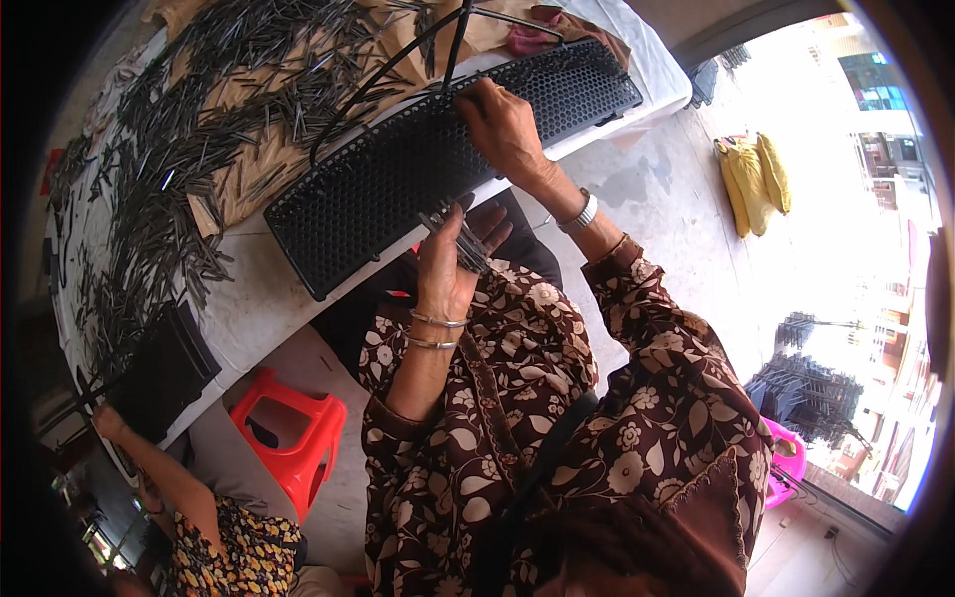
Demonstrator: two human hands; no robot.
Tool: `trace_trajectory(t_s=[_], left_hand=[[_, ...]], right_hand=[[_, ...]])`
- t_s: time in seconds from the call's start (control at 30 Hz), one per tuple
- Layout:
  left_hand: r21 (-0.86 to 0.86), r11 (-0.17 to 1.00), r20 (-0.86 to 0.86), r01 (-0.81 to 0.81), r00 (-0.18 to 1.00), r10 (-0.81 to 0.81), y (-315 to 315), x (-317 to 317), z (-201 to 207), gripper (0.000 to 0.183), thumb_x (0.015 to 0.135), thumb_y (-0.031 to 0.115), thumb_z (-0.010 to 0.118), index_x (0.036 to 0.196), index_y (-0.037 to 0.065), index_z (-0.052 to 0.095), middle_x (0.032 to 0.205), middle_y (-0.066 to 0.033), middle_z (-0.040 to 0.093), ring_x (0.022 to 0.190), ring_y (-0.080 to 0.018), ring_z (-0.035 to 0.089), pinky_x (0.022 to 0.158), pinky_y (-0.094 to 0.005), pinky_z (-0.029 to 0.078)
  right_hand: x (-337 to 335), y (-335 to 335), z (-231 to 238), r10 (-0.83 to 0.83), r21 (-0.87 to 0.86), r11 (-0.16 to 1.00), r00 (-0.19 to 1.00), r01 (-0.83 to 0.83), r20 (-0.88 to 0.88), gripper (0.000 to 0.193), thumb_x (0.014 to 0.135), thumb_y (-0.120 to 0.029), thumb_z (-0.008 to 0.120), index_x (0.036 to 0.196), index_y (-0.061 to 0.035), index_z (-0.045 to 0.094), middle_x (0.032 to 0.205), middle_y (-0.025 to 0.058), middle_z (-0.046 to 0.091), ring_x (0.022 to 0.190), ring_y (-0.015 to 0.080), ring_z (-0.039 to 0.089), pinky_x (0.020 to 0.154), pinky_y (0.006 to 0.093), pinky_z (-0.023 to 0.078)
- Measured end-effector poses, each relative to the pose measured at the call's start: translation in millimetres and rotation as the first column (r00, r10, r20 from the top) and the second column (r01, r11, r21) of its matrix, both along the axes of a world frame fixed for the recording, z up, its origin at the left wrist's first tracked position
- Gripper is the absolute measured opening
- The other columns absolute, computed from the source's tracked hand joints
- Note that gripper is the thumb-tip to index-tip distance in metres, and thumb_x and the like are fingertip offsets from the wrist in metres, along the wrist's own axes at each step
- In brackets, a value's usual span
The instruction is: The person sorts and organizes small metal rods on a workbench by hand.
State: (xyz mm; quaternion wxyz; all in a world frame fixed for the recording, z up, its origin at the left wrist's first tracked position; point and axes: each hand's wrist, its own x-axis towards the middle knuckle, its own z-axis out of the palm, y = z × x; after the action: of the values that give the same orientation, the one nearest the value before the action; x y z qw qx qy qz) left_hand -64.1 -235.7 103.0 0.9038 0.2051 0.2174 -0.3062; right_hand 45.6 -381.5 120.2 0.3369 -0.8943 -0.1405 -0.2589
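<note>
A long black perforated panel lies slantwise along the table edge in front of me, with thin black rods rising above it. My left hand, palm up just off the panel's near edge, is closed round a bundle of thin dark strips. Over the panel's right half, my right hand bends its fingers into a pinch at the far edge near the foot of a rod. Whatever those fingertips hold is hidden.
Loose dark strips heap across brown paper on the white-covered table. At lower left a co-worker's hand is at another black panel, beside a red stool. Yellow sacks stand on the floor to the right.
</note>
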Motion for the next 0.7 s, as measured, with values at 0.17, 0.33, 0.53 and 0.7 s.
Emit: trace_trajectory(t_s=[0.17, 0.33, 0.53, 0.7], left_hand=[[0.030, 0.996, -0.019, -0.079, 0.997, 0.080, -1, -1, -5, 0.027, 0.101, 0.020, 0.048, 0.118, -0.002, 0.050, 0.112, -0.0196, 0.058, 0.107, -0.0288, 0.061, 0.100, -0.0483, 0.050], [0.085, 0.995, -0.023, -0.047, 0.999, 0.050, 2, -3, 9, 0.028, 0.100, 0.024, 0.050, 0.120, 0.003, 0.052, 0.106, -0.0148, 0.061, 0.100, -0.0245, 0.063, 0.094, -0.0454, 0.053], [0.137, 0.991, 0.035, 0.002, 0.999, -0.007, 6, -5, 2, 0.030, 0.100, 0.030, 0.052, 0.122, 0.009, 0.055, 0.088, -0.0052, 0.061, 0.070, -0.0111, 0.053, 0.065, -0.0277, 0.047], [0.193, 0.981, 0.088, -0.038, 0.996, 0.021, 6, -6, 6, 0.029, 0.100, 0.029, 0.052, 0.119, 0.007, 0.058, 0.081, -0.0014, 0.056, 0.060, -0.0075, 0.039, 0.054, -0.0231, 0.033]], right_hand=[[5, -2, 4, 0.067, -0.033, 0.997, 0.998, -0.068, -0.018, 0.011, 0.088, -0.008, 0.062, 0.093, 0.0007, 0.058, 0.082, 0.0180, 0.064, 0.075, 0.0351, 0.065, 0.066, 0.0397, 0.052], [7, -5, -1, 0.045, -0.110, 0.993, 0.998, -0.050, -0.051, 0.013, 0.087, -0.010, 0.063, 0.096, -0.0002, 0.061, 0.081, 0.0172, 0.063, 0.075, 0.0346, 0.064, 0.065, 0.0406, 0.052], [-1, -1, -1, 0.067, -0.248, 0.966, 0.997, -0.075, -0.041, 0.016, 0.087, -0.016, 0.065, 0.102, -0.0081, 0.067, 0.089, 0.0137, 0.061, 0.078, 0.0294, 0.063, 0.064, 0.0379, 0.051], [-5, 1, -1, -0.015, -0.338, 0.941, 0.999, 0.004, -0.030, 0.020, 0.088, -0.022, 0.066, 0.105, -0.0131, 0.071, 0.091, 0.0101, 0.058, 0.077, 0.0258, 0.061, 0.061, 0.0357, 0.050]])
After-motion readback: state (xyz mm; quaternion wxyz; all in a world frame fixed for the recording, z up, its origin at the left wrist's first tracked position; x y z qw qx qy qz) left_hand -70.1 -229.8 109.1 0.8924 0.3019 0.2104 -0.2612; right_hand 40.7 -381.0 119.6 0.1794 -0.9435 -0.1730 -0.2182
